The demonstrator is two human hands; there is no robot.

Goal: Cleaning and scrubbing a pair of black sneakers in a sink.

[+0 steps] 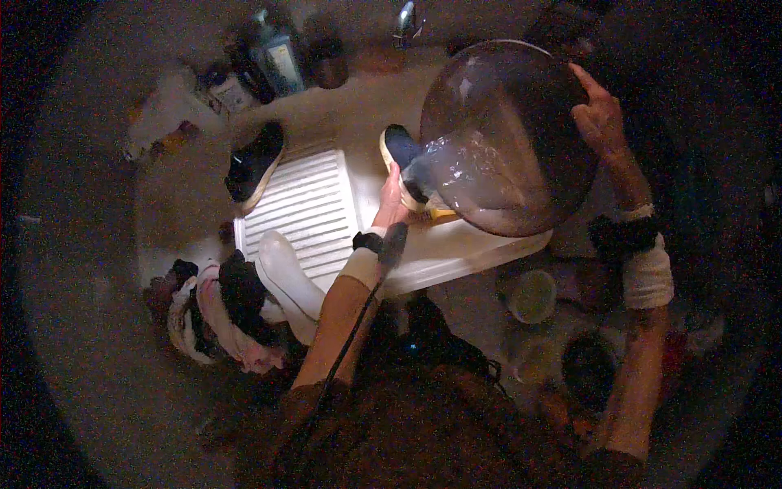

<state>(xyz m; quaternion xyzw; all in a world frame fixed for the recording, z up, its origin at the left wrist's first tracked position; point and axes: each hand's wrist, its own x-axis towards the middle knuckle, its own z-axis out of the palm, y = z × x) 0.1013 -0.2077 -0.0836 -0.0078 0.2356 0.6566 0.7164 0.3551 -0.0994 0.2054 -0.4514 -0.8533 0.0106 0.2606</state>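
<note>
My left hand (pixel 393 198) holds a dark shoe with a pale sole (pixel 399 150) over the sink. My right hand (pixel 599 119) grips the rim of a round, see-through basin (pixel 544 153), tilted toward that shoe. Water shows at the basin's lower left and seems to run onto the shoe. A yellow-handled brush (pixel 441 214) lies just below the shoe, partly hidden. A second dark shoe (pixel 255 165) rests at the upper left of the white ribbed washboard (pixel 293 214).
A pump bottle (pixel 284 64) and other containers stand along the back, near a metal faucet (pixel 405 24). Socks (pixel 229 324) hang over the left front edge, one white sock (pixel 284 275) lying on the washboard. A pale round container (pixel 533 296) is below at the right.
</note>
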